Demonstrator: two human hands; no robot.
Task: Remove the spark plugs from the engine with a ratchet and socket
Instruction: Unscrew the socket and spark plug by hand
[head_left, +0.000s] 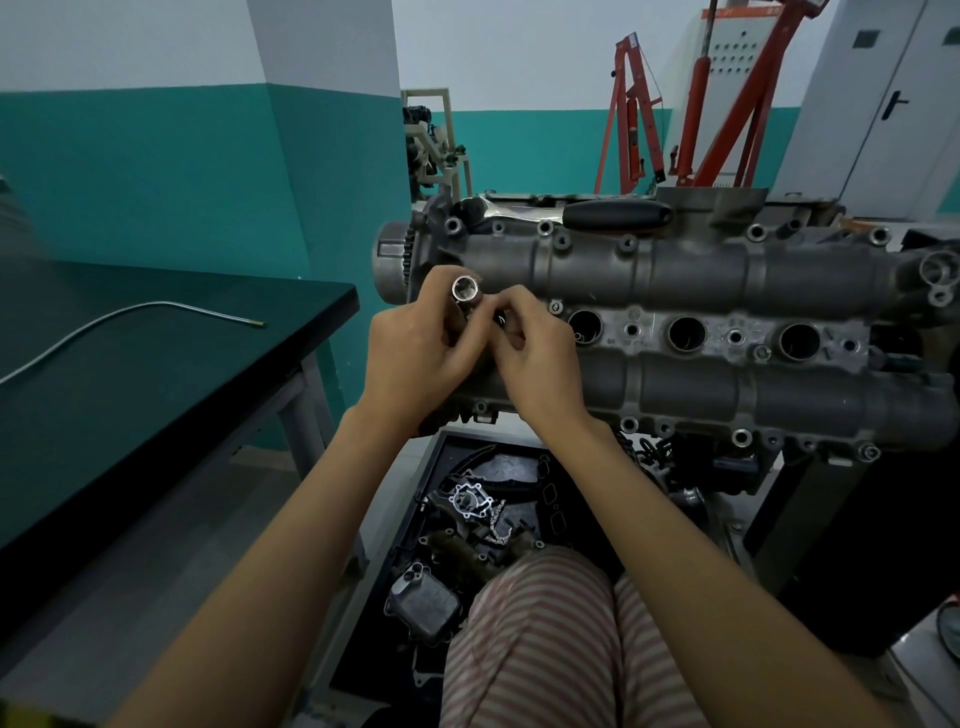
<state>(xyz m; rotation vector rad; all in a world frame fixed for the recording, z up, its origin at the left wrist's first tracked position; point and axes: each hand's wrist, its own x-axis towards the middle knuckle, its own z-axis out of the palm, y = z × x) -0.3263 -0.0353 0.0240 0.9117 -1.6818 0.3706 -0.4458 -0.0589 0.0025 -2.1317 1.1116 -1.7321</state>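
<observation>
Left hand (415, 348) grips socket (466, 289), open end up, near left end of engine (675, 270). Right hand (530, 353) pinches small part beside it; identity unclear. Socket judged rigid, smooth steel, slippery; hold mid-barrel. Ratchet (571, 213) rests on engine's far edge.

Socket (466, 289): only the open end shows, rest is buried in the left hand (415, 353). Right hand (535, 358) covers whatever its fingertips pinch, can't tell what. Both hands hide the leftmost part of the engine (691, 280) top, incl. any hole there. Insides of the three open holes (687, 333) too dark to read. Ratchet (571, 213) head partly hidden behind engine edge. Engine's right end cut off by frame. Parts in the floor tray (431, 462) too dim and jumbled to ID.
</observation>
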